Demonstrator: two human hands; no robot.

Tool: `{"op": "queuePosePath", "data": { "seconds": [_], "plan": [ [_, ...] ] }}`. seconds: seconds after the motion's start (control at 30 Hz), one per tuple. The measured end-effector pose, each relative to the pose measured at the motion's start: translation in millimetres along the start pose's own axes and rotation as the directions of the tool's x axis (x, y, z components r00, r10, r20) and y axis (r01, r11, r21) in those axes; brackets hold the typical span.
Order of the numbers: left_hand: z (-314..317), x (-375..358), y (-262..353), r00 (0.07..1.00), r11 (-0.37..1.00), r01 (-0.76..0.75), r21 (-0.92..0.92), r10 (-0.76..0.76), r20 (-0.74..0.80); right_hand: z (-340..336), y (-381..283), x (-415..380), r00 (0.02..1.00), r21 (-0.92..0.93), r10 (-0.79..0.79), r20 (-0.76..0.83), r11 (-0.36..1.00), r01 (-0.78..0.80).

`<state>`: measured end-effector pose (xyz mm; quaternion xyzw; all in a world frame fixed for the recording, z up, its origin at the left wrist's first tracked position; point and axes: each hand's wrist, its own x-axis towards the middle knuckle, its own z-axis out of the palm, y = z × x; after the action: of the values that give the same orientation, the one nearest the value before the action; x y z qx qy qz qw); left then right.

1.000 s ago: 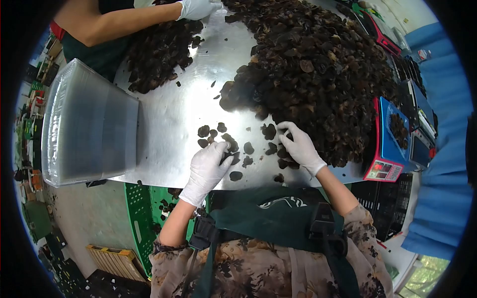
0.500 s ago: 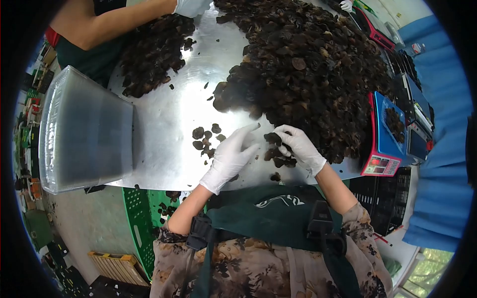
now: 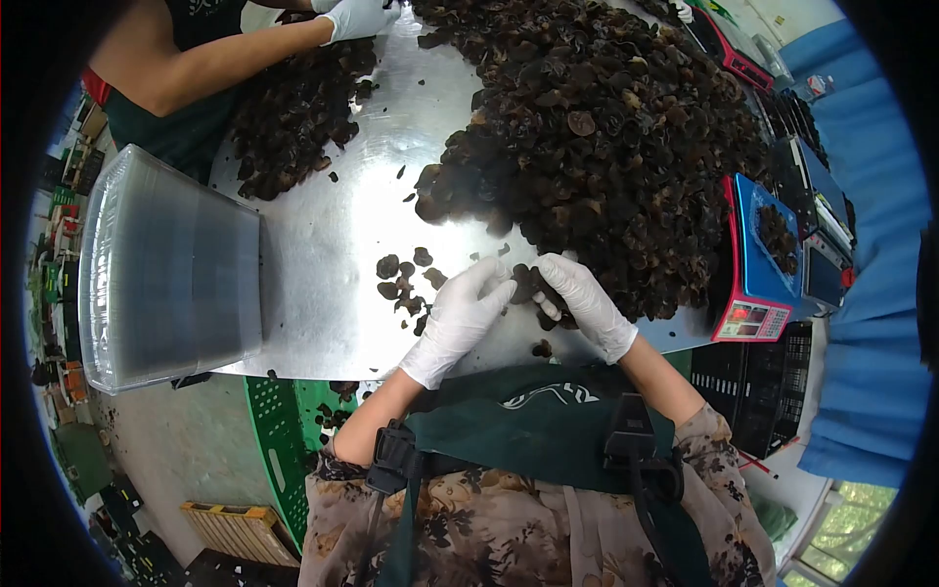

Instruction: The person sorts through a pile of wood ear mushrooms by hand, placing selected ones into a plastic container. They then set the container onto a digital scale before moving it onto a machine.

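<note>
Spreading across a shiny steel worktop (image 3: 333, 245), a big heap of dark dried fungus (image 3: 606, 137) fills the far right, with a red-and-blue scale (image 3: 758, 264) at the right edge and a stack of clear trays (image 3: 171, 264) overhanging the left. Bare metal lies between. At the near edge, the gloved left hand (image 3: 460, 313) and right hand (image 3: 582, 298) meet, fingers seemingly pinching one fungus piece (image 3: 525, 282), loose pieces (image 3: 401, 279) just beside.
</note>
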<state>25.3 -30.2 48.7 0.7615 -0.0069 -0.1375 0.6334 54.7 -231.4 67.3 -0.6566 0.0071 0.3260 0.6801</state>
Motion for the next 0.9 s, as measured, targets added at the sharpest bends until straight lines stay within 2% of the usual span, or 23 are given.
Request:
{"op": "queuePosePath", "data": {
  "seconds": [0.07,0.17,0.27,0.37,0.47,0.57,0.6,0.7,0.73,0.77,0.83,0.87,0.9],
  "plan": [
    [-1,0,-2,0.999,0.999,0.037,0.005,-0.037,0.023,3,2,2,1.000,-0.030,-0.014,-0.012,0.999,0.014],
    [0,-2,2,1.000,1.000,0.015,-0.028,-0.015,0.005,7,0,3,0.999,-0.048,0.031,-0.021,0.998,-0.032],
    [2,1,-10,0.995,0.933,0.088,-0.348,-0.064,0.080,4,4,3,0.998,0.008,0.062,-0.007,0.998,-0.062],
    [4,1,-5,0.993,0.911,0.117,-0.396,-0.099,0.065,1,4,1,0.999,0.065,0.046,-0.027,0.997,-0.045],
    [3,0,-15,0.998,0.938,0.055,-0.343,-0.067,-0.021,-1,-19,-6,0.989,0.079,0.077,-0.125,0.995,-0.068],
    [-6,3,-28,0.991,0.990,0.103,-0.093,-0.110,-0.079,-25,-24,-11,0.961,0.151,-0.053,-0.272,0.984,0.097],
    [-6,4,-30,0.994,0.998,0.054,0.021,-0.052,-0.098,-33,-22,-14,0.954,0.114,-0.043,-0.298,0.990,0.080],
    [10,7,-27,0.989,0.984,-0.101,0.147,0.115,-0.093,-41,-19,-23,0.949,-0.183,0.004,-0.315,0.981,-0.065],
    [14,8,-25,0.944,0.889,-0.271,0.368,0.320,-0.078,-45,-2,-21,0.949,-0.276,-0.159,-0.272,0.958,0.082],
    [18,10,-25,0.950,0.830,-0.269,0.489,0.313,-0.009,-49,15,-17,0.932,-0.407,-0.276,-0.236,0.899,0.163],
    [23,18,-25,0.956,0.660,-0.273,0.700,0.267,0.120,-38,12,-20,0.959,-0.582,-0.177,-0.219,0.813,0.017],
    [27,21,-31,0.968,0.643,-0.239,0.727,0.214,0.129,-27,5,-25,0.966,-0.723,-0.135,-0.222,0.688,-0.070],
    [26,22,-35,0.962,0.684,-0.257,0.683,0.245,0.116,-23,18,-22,0.928,-0.857,-0.361,-0.090,0.503,0.112]
  ]
}}
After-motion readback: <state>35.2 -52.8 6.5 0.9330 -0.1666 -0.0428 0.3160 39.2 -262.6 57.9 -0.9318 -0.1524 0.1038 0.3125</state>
